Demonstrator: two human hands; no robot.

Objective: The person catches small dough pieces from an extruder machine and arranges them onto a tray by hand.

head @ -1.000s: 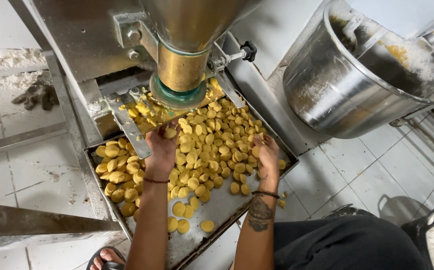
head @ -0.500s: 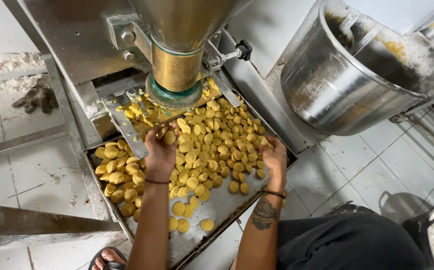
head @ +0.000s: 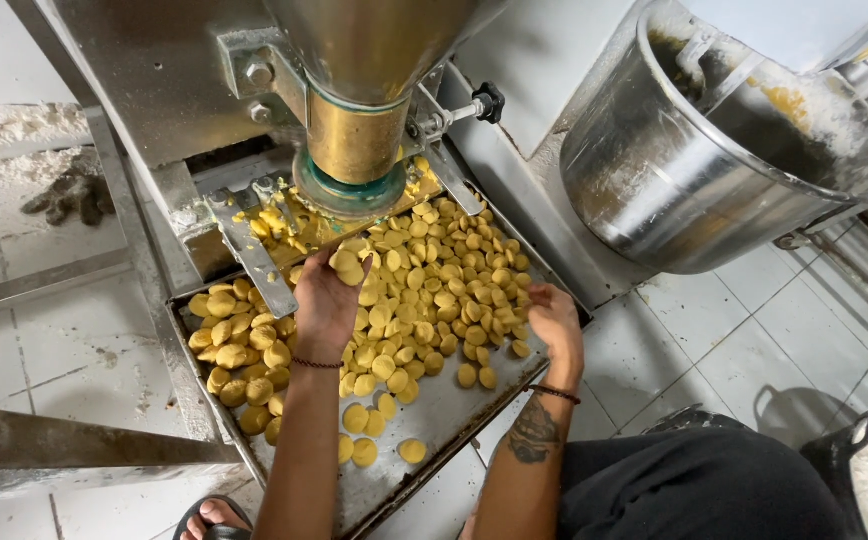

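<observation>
Left hand [head: 326, 300] at frame centre cups small round yellow dough pieces [head: 424, 290] w/ curled fingers, right hand [head: 554, 318] loosely open, holding nothing, at flat metal tray [head: 434, 420] edge; risk: pieces near lower tray edge slide onto white tiled floor [head: 44, 350] if nudged.

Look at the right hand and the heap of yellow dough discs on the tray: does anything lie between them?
Nothing visible does. The right hand rests at the right edge of the heap of yellow dough discs on the metal tray, fingers among them. The left hand already holds discs near the machine's nozzle.
</observation>
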